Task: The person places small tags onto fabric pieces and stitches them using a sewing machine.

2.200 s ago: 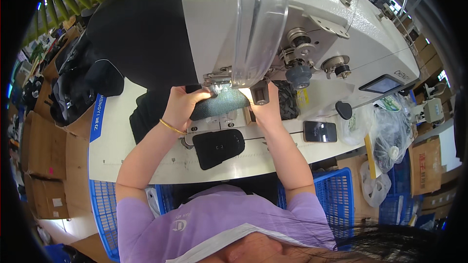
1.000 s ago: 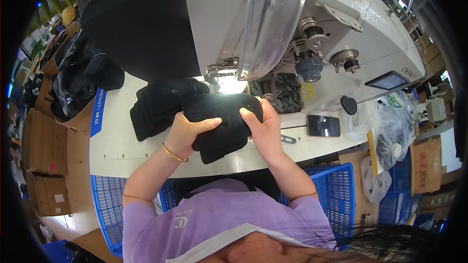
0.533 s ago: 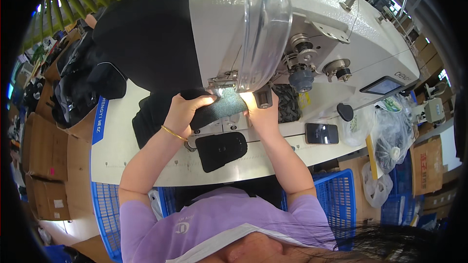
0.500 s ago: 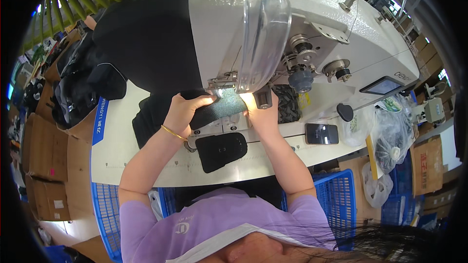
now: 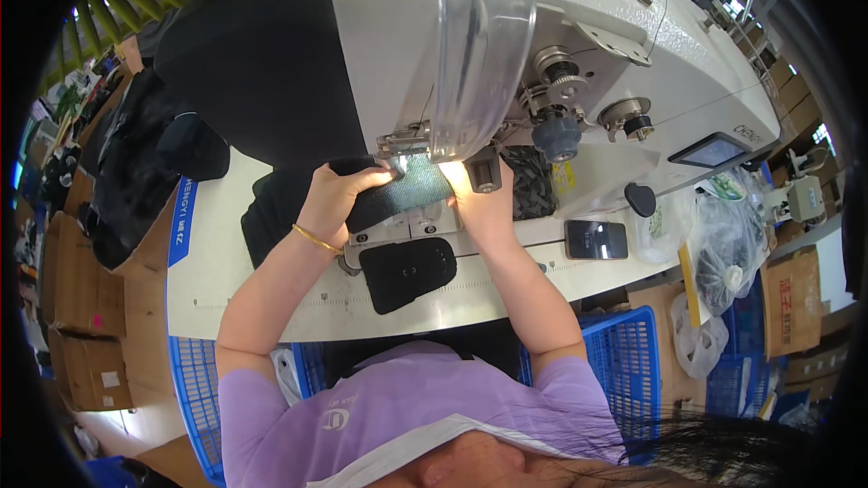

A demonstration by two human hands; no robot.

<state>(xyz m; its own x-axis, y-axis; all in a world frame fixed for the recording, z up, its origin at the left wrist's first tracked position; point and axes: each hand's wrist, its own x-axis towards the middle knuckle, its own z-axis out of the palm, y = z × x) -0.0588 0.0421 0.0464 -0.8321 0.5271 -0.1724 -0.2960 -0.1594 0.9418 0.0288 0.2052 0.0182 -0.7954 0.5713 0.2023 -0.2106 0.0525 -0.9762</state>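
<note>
Under the presser foot of a white sewing machine [image 5: 384,63] lies a dark fabric piece [image 5: 411,194], its teal mesh part lit by the lamp. My left hand [image 5: 333,200] pinches its left side, thumb on top close to the foot. On the right edge, my right hand [image 5: 486,203] grips the same fabric, its fingertips partly hidden behind a dark machine part. More black cloth [image 5: 271,208] spreads out left of my left hand. A separate black fabric piece with a rounded end [image 5: 407,275] rests flat on the table near me, below the needle area.
A phone [image 5: 596,239] lies on the table [image 5: 452,314] at the right, near clear plastic bags [image 5: 714,244]. Small dark scraps [image 5: 532,185] fill a recess beside my right hand. Blue baskets [image 5: 624,361] stand below the table edge. Boxes with black goods [image 5: 136,180] are at left.
The whole view has shifted slightly, so the machine appears a little higher and farther left. Both hands keep their hold on the fabric, with barely any movement against the machine.
</note>
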